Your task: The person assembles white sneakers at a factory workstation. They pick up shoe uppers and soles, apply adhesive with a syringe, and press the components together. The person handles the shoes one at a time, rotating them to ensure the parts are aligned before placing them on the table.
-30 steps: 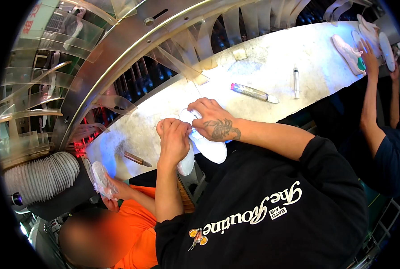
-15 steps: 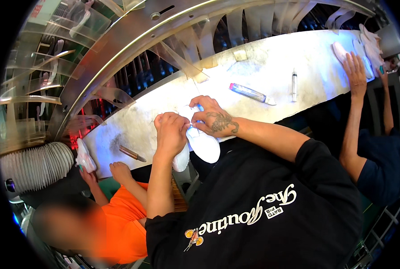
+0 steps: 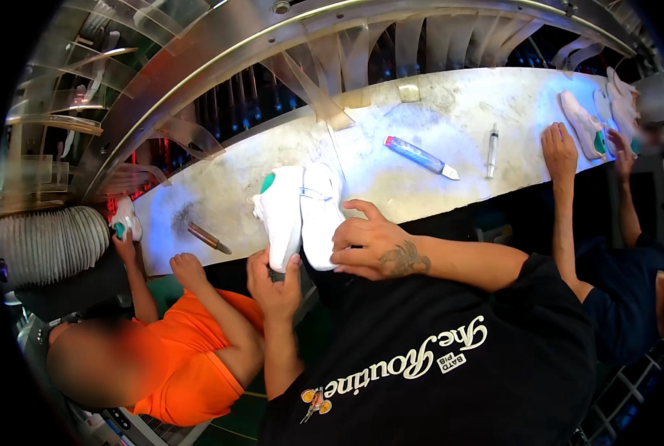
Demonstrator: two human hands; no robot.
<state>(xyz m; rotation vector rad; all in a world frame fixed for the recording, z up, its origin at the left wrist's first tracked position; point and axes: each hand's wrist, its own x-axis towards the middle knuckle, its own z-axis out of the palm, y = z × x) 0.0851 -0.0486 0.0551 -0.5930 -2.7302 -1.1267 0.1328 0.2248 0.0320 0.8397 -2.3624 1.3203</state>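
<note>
Two white shoes lie side by side on the pale worktable in front of me, toes toward me. The left white shoe [image 3: 281, 215] shows green at its heel end. My left hand [image 3: 274, 286] holds its toe between thumb and fingers. Across the right white shoe [image 3: 320, 230], near the middle, runs a thin bluish cord or lace. My right hand [image 3: 376, 244], with a tattoo by the wrist, grips this shoe at the right side of its toe, fingers curled; its contact is partly hidden.
On the worktable [image 3: 376, 182] lie a blue tube [image 3: 421, 157] with a pink end, a syringe [image 3: 491, 152] and a brown pen-like tool [image 3: 208, 238]. Clear plastic strips [image 3: 310, 85] hang behind. Co-workers handle shoes on both sides. A ribbed duct [image 3: 53, 239] stands left.
My hands were together, pinching at the shoes' upper part. They have parted and moved down to the toes, and both shoes now show almost fully.
</note>
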